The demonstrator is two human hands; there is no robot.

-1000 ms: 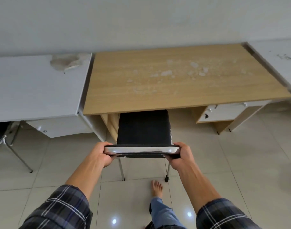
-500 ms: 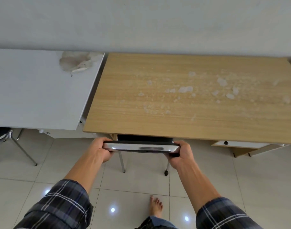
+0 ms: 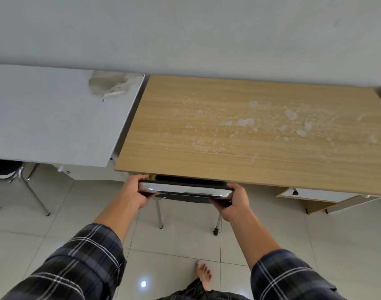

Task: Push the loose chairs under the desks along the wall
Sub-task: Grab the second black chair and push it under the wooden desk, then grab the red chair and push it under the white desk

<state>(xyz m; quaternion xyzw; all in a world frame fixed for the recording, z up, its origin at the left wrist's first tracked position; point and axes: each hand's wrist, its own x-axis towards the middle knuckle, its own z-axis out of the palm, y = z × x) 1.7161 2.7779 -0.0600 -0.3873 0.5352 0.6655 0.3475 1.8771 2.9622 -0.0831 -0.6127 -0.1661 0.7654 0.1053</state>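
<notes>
Chair [image 3: 185,190] under wooden desk [image 3: 250,131]; second chair [image 3: 18,176] left.

1. Seat of the chair [image 3: 185,190] hidden beneath the wooden desk [image 3: 250,135]; only backrest top and two rear legs showing
2. Fingertips of left hand [image 3: 134,192] and right hand [image 3: 234,202] wrapped out of sight behind the backrest
3. Second chair [image 3: 14,176] at 9 o'clock cut by the frame edge, mostly under the white desk [image 3: 50,118]
4. Drawer unit [image 3: 315,194] at 3 o'clock partly covered by the desktop
</notes>
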